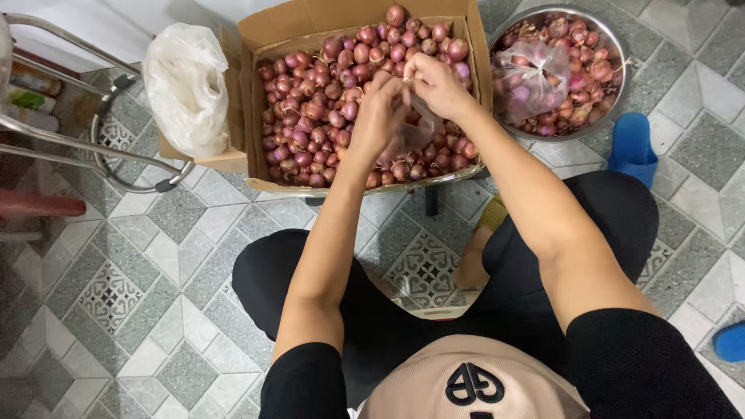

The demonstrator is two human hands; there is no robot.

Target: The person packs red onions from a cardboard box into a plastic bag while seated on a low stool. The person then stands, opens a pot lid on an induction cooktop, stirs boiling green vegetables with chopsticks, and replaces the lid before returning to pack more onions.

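Hands meet above the open brown cardboard box (264, 31) heaped with small reddish-purple shallots (310, 116), and between them hangs a thin clear plastic bag (411, 136). The left hand (380, 109) has its fingers curled in and pinched tight on the bag's upper edge, knuckles turned toward the camera. The right hand (434, 85) sits just beside it, touching or nearly touching, its fingers likewise closed on the same gathered top of the bag. The bag hangs with its long axis running from the gripped mouth, at the far end, toward the person, so its closed bottom lies toward the near side of the box, resting on the shallots there; whether it holds anything is hard to tell through the crumpled film. Both forearms reach forward from black sleeves, over the knees of the seated person in black trousers. To the right of the box, touching its side, stands a round shiny steel basin (613, 46) filled with more shallots, with a second filled clear plastic bag (531, 77) lying on top of them. Left of the box sits a bunched white plastic bag (186, 85), and further left the curved metal legs of a chair (101, 147). A blue slipper (632, 147) lies on the grey patterned tile floor (140, 295) near the basin.
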